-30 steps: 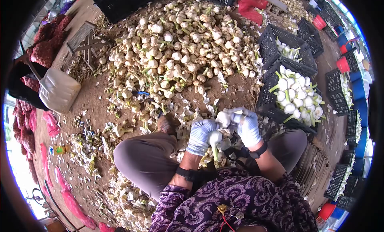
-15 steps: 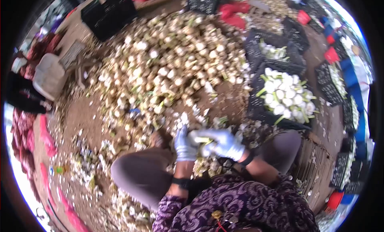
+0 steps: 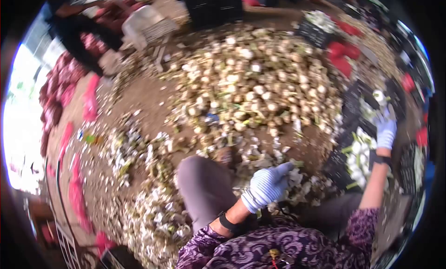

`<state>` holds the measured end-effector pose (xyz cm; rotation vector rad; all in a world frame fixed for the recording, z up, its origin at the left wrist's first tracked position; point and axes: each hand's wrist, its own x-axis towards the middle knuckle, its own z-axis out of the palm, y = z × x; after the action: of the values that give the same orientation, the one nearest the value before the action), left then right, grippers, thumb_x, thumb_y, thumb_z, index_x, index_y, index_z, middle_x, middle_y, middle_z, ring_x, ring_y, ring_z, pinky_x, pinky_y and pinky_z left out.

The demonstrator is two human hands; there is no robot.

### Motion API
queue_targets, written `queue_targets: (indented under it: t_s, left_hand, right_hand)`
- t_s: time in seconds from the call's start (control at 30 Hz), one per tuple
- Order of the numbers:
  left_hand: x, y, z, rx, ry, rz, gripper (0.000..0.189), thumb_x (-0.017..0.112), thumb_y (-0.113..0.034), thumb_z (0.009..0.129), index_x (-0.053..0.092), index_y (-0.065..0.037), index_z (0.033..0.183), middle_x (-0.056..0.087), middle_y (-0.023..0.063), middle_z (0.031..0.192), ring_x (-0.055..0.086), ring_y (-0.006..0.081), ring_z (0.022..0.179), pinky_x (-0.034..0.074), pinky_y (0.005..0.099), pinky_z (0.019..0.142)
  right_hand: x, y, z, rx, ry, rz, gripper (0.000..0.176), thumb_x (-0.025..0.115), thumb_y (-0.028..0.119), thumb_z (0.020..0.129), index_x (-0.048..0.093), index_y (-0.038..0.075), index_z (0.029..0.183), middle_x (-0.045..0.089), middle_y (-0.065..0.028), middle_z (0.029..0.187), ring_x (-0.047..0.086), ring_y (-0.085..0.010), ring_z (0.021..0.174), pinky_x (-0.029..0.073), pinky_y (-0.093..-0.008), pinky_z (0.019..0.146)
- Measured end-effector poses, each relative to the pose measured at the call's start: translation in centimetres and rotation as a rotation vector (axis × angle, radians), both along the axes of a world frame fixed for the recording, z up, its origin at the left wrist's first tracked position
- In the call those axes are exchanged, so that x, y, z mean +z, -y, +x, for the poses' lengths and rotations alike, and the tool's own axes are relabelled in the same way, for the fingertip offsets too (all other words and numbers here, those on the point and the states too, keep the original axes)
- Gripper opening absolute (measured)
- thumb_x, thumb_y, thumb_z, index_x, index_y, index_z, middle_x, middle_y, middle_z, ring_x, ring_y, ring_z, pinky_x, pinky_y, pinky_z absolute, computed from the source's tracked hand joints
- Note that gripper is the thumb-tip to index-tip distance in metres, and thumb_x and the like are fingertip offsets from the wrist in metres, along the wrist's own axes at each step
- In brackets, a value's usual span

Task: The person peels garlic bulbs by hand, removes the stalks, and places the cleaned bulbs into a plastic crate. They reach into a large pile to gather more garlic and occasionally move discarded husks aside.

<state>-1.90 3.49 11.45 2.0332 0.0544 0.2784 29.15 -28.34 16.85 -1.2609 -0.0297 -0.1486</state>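
My left hand [image 3: 267, 187], in a striped pale glove, is in front of my knees with its fingers curled together; whatever it holds is too small to make out. My right hand [image 3: 385, 126], also gloved, reaches out over the black crates at the right with its fingers apart. Just beyond its fingertips is a white bulb [image 3: 380, 97] with a green stem. Below that hand, trimmed white bulbs [image 3: 357, 157] with green stems fill a black crate [image 3: 335, 169]. A large heap of untrimmed bulbs [image 3: 265, 83] lies on the ground ahead.
Peelings [image 3: 158, 218] litter the ground around my knees. At the upper left a person [image 3: 76, 30] in dark clothing is beside a pale plastic chair [image 3: 141, 25]. Red sacks [image 3: 60, 97] line the left side. A black crate [image 3: 213, 9] stands behind the heap.
My hands, close together before, are now apart: the right has reached out to the crates with a bulb near its fingertips. The view has turned left, and the person there shows more fully.
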Motion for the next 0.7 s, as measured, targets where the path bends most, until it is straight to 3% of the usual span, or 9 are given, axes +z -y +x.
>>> queue_targets:
  t_s: [0.1,0.17,0.23,0.3,0.43,0.5,0.57,0.63,0.7]
  left_hand:
    - [7.4,-4.3,-2.5,0.036,0.319,0.171,0.029,0.053,-0.001,0.076,0.059,-0.002,0.105,0.061,0.0147,0.082,0.060,0.0318,0.074,0.049,0.0368,0.069]
    - [10.5,-8.4,-5.7,0.038,0.253,0.237,0.036,0.055,-0.001,0.074,0.057,-0.002,0.109,0.062,0.0170,0.088,0.060,0.0329,0.077,0.048,0.0350,0.069]
    - [9.7,-11.7,-8.7,0.319,0.141,0.006,0.027,0.054,-0.003,0.076,0.061,0.000,0.102,0.064,0.0121,0.092,0.061,0.0230,0.079,0.050,0.0309,0.073]
    - [6.3,-16.1,-10.3,0.567,0.123,-0.416,0.025,0.056,-0.005,0.078,0.062,0.000,0.102,0.065,0.0102,0.092,0.061,0.0166,0.079,0.049,0.0250,0.071]
    - [-7.5,-24.7,-10.4,0.804,-0.246,-0.385,0.027,0.060,-0.011,0.080,0.062,-0.001,0.105,0.065,0.0062,0.086,0.058,0.0086,0.069,0.046,0.0219,0.058]
    - [-12.6,-25.7,-8.3,0.803,-0.376,-0.413,0.030,0.064,-0.014,0.078,0.061,0.001,0.104,0.065,0.0037,0.082,0.057,0.0096,0.071,0.047,0.0228,0.064]
    - [-22.0,-27.0,-5.4,0.806,-0.260,-0.253,0.041,0.070,-0.024,0.074,0.060,0.002,0.104,0.067,0.0117,0.089,0.061,0.0176,0.076,0.048,0.0284,0.069]
    - [-24.6,-27.2,-1.8,0.775,-0.197,-0.171,0.056,0.072,-0.033,0.071,0.055,0.001,0.112,0.062,0.0184,0.097,0.061,0.0269,0.087,0.048,0.0340,0.075]
    - [-23.0,-27.7,1.7,0.775,-0.474,0.078,0.070,0.073,-0.035,0.070,0.044,-0.003,0.126,0.052,0.0207,0.117,0.055,0.0298,0.102,0.044,0.0365,0.085]
  right_hand:
    - [-2.2,-4.7,-0.2,0.190,-0.082,-0.165,0.043,0.053,0.010,0.084,0.047,0.005,0.126,0.061,-0.0080,0.096,0.057,-0.0136,0.070,0.050,-0.0284,0.052]
    - [-4.1,-8.9,-1.5,0.391,-0.076,-0.183,0.041,0.054,0.007,0.082,0.050,0.003,0.122,0.059,-0.0065,0.087,0.055,-0.0111,0.063,0.048,-0.0232,0.044]
    - [-3.4,-14.4,-5.1,0.455,-0.027,-0.388,0.040,0.055,0.006,0.081,0.051,0.001,0.120,0.059,-0.0066,0.085,0.055,-0.0111,0.062,0.050,-0.0233,0.046]
    - [-3.4,-17.9,-6.4,0.581,0.008,-0.572,0.042,0.055,0.007,0.080,0.050,0.001,0.121,0.058,-0.0055,0.085,0.055,-0.0103,0.063,0.050,-0.0217,0.048]
    - [-4.3,-23.3,-8.6,0.781,-0.004,-0.786,0.037,0.055,0.005,0.077,0.055,0.003,0.114,0.059,-0.0028,0.082,0.056,-0.0075,0.067,0.046,-0.0180,0.048]
    - [-5.5,-25.6,-9.0,0.868,0.008,-0.911,0.037,0.056,0.005,0.076,0.055,0.002,0.113,0.060,-0.0021,0.080,0.056,-0.0070,0.067,0.045,-0.0175,0.048]
    - [-7.6,-27.7,-8.5,0.914,-0.050,-0.877,0.036,0.059,0.003,0.073,0.057,0.003,0.110,0.060,-0.0031,0.077,0.055,-0.0075,0.065,0.046,-0.0198,0.054]
    - [-10.1,-29.8,-7.3,0.968,-0.007,-0.979,0.036,0.060,0.003,0.072,0.059,0.003,0.108,0.061,-0.0055,0.080,0.056,-0.0078,0.068,0.047,-0.0208,0.058]
    - [-12.9,-32.1,-6.2,1.001,0.068,-0.971,0.036,0.061,0.003,0.072,0.059,0.003,0.108,0.063,-0.0073,0.083,0.056,-0.0080,0.070,0.047,-0.0211,0.060]
